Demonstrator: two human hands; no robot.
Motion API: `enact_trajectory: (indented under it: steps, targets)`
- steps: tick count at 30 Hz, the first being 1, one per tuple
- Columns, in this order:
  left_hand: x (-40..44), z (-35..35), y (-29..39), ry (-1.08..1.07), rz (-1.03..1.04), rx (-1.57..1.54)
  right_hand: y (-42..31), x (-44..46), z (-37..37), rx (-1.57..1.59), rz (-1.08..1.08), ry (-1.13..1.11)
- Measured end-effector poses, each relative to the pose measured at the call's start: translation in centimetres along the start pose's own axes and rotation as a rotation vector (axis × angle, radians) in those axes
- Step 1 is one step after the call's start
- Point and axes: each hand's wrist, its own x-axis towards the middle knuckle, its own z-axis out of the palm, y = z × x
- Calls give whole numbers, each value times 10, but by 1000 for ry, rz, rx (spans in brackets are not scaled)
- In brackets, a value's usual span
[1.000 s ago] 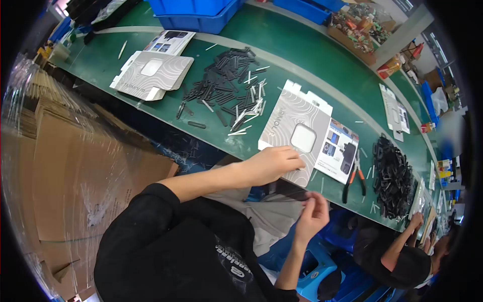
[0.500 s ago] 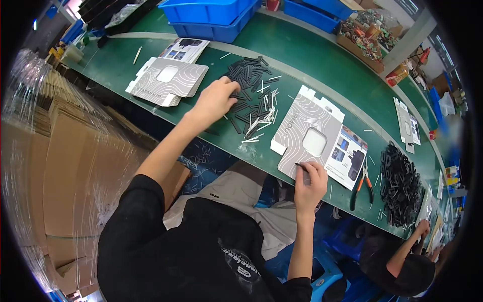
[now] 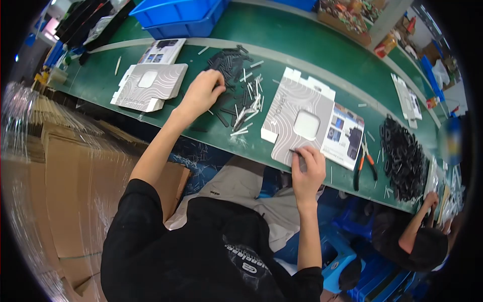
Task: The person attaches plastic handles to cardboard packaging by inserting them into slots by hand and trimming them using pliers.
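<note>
Right hand (image 3: 309, 172) pinching a dark piece (image 3: 293, 151), left hand (image 3: 200, 95) stooping at a pile of black strips (image 3: 229, 64).
Right fingers are gripping the piece at the near part of a grey printed card (image 3: 291, 123); left fingers are bending, whether around anything I cannot tell. White sticks (image 3: 250, 108) are lying between pile and card, orange-handled pliers (image 3: 360, 163) just beside the card's right end, on the green tabletop (image 3: 266, 30).
</note>
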Motion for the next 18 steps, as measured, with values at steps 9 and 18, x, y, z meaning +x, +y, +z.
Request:
enact_trajectory:
  steps: [9, 18]
  targets:
    - [-33, 54, 136, -311, 10, -659, 8, 3, -2, 128, 73, 2]
    - [-32, 82, 160, -414, -80, -856, 13, 5, -22, 426, 351, -61]
